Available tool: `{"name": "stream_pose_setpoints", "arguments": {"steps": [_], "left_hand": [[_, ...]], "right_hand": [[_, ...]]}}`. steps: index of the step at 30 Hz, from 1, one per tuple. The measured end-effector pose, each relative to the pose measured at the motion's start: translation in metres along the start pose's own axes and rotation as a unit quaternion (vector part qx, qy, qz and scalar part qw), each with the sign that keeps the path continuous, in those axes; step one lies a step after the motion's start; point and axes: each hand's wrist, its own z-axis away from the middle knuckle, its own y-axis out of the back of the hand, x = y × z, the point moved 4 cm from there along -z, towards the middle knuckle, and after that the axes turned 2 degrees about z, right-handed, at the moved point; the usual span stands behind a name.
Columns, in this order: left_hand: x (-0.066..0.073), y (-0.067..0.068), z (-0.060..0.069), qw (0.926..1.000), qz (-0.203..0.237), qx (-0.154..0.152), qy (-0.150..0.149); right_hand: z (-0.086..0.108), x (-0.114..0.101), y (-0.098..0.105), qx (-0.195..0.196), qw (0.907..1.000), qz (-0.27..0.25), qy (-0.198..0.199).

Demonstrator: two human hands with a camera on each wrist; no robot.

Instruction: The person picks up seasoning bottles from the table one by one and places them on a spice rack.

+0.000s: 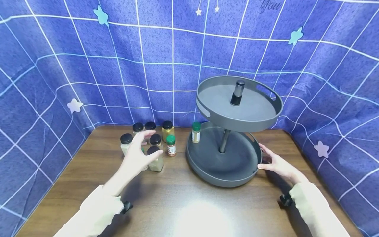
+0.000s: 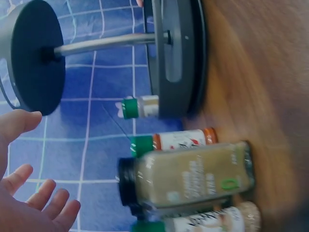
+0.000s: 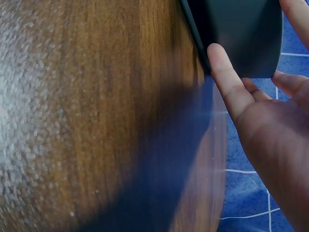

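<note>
A two-tier grey turntable rack stands on the wooden table, with an upper tray (image 1: 219, 108) and a lower tray (image 1: 210, 163) on a metal post. One green-capped spice jar (image 1: 195, 136) stands at the lower tray's left side. My left hand (image 1: 137, 157), thumb and fingers apart, hovers over a cluster of spice jars and holds nothing. Nearest it is a black-lidded jar of pale greenish powder (image 1: 156, 163), which the left wrist view shows as a labelled jar (image 2: 193, 176). My right hand (image 1: 277, 165) touches the lower tray's outer right side with extended fingers and thumb.
Beside the cluster stand a green-capped jar with reddish contents (image 1: 171, 148) and a black-lidded jar of yellow powder (image 1: 168, 133). Several other jars are partly hidden by the left hand. A blue gridded cloth (image 1: 160, 72) hangs behind the table (image 1: 165, 204) and at its sides.
</note>
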Motion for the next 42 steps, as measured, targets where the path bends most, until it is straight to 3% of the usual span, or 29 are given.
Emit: {"name": "stream_pose_setpoints", "arguments": {"steps": [9,24,28,33,41,42], "left_hand": [[-0.027,0.013,0.02,0.9974,-0.043,0.029,0.051],[-0.067,0.025,0.038,0.9928,-0.057,0.082,0.066],[-0.077,0.022,0.043,0.991,-0.046,0.087,0.091],[-0.089,0.02,0.05,0.9856,-0.025,0.083,0.145],[-0.107,0.016,0.055,0.9759,0.047,0.092,0.192],[-0.102,0.016,0.054,0.9741,0.058,0.094,0.197]], "right_hand": [[0.0,0.0,-0.001,-0.001,0.9999,-0.015,-0.005],[0.002,0.002,-0.001,-0.002,0.9999,-0.013,-0.005],[0.003,0.002,0.001,0.003,0.9999,0.002,-0.009],[0.003,0.003,0.002,0.003,0.9998,0.016,-0.01],[0.002,0.002,0.0,0.002,0.9999,0.015,-0.005],[0.003,0.002,0.0,0.003,0.9999,0.014,-0.007]]}}
